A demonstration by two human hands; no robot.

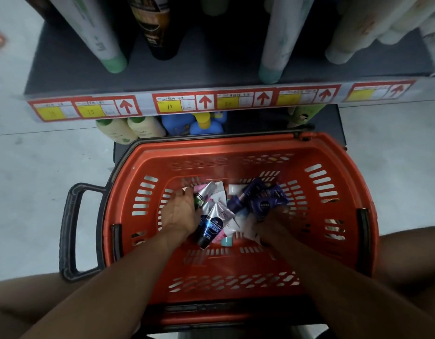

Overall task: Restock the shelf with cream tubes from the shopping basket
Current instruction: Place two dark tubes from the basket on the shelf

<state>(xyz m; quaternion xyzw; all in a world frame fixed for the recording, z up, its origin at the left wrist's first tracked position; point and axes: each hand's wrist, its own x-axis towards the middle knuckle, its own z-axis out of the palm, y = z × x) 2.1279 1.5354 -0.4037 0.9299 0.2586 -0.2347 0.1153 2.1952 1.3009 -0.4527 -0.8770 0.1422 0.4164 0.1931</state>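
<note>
Both hands are down in the red basket [334,152], which sits on the floor in front of the shelf [211,69]. The left hand [179,212] lies palm down on the left side of the pile of tubes [226,211], fingers curled around a silver tube with a green band [202,195]; how firm that hold is, the blur won't say. The right hand [272,222] is buried in the right side of the pile, under a cluster of dark blue tubes [265,198]; its fingers are hidden, so whether they clutch anything or lie loose I cannot tell. Between the two hands a dark blue tube with a black cap [208,228] lies tilted toward the near wall, with white and pink tubes [223,215] overlapping beside it. All the cream tubes are in the middle of the basket floor, none on the shelf edge. The basket's black handle [72,231] lies folded out to the left on the floor [40,167]. Above, tall bottles [101,40] stand on the shelf board, and a strip of red and yellow price labels [170,105] runs along its front. Below that edge, cream and blue bottles [148,128] show on a lower shelf just behind the basket.
</note>
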